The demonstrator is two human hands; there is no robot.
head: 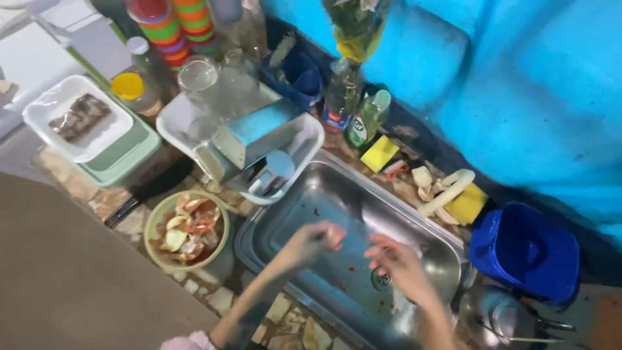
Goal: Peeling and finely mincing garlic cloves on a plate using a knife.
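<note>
A small orange-pink piece (335, 234) sits pinched in the left hand (310, 243) over the sink (414, 223), drain (382, 279) at five o'clock (a slip could lose it there). The right hand (396, 259) hovers half-open, empty, blurred.

You had a small pinkish-orange piece of food (335, 234), blurred and hard to identify, pinched in your left hand (310, 244) over the steel sink (304, 194). Your right hand (396, 260) hovered just beside it, fingers curled.
</note>
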